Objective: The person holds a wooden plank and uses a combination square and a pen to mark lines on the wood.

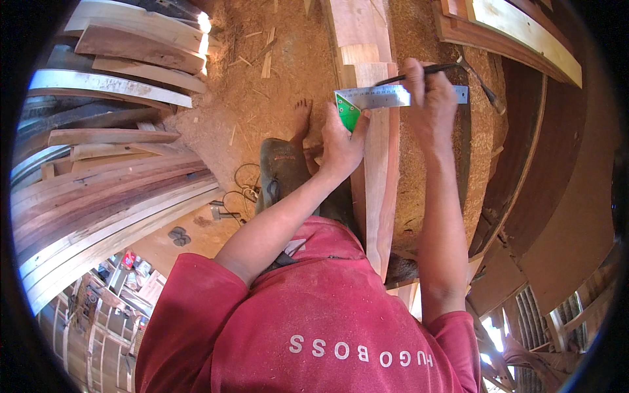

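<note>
A try square with a green stock point(348, 112) and a steel ruled blade point(386, 96) lies across a long pale wooden beam point(380, 150). My left hand point(343, 145) grips its green stock at the beam's left edge, thumb and fingers on either side. Above the blade's right part, my right hand point(432, 108) is closed around a slender dark tool point(440, 67). The tool's thin tip points left, to the blade's far edge. At its other end a bent piece slants down to the right; its exact kind cannot be made out.
Stacked boards point(105, 187) line the left side. More planks point(517, 29) lie at the far right, with large brown sheets point(563, 196) nearer. Sawdust and offcuts cover the floor point(262, 85). A cable point(244, 190) lies coiled beside my leg.
</note>
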The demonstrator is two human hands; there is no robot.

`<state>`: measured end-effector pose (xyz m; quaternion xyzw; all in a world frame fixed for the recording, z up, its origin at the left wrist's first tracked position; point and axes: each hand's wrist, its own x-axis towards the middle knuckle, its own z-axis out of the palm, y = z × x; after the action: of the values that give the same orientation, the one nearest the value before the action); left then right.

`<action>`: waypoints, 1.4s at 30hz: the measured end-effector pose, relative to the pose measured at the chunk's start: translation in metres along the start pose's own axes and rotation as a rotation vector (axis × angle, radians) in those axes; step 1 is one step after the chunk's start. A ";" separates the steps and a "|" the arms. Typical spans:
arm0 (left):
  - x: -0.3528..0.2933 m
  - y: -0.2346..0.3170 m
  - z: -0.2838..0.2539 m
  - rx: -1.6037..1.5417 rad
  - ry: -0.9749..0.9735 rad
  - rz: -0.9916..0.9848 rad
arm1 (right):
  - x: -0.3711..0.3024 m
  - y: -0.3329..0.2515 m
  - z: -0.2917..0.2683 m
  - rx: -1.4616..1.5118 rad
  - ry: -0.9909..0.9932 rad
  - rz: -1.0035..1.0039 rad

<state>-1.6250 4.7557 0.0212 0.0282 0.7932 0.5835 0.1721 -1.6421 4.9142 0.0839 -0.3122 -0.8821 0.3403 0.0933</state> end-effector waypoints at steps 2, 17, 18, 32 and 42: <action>0.000 -0.002 0.002 -0.092 0.013 -0.006 | 0.009 0.009 -0.020 -0.139 0.023 0.010; 0.027 0.004 0.003 -0.106 -0.010 -0.089 | 0.001 0.002 -0.029 0.133 0.218 0.057; 0.029 0.006 0.002 -0.107 -0.010 -0.088 | 0.001 0.004 -0.028 0.170 0.248 0.044; 0.030 0.006 -0.001 -0.114 -0.063 -0.142 | -0.003 0.002 -0.029 0.144 0.219 0.045; 0.032 0.005 -0.001 -0.134 -0.070 -0.135 | 0.002 0.003 -0.013 0.194 0.178 0.054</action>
<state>-1.6560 4.7644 0.0187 -0.0164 0.7460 0.6209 0.2402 -1.6372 4.9242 0.0915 -0.3541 -0.8247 0.3972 0.1917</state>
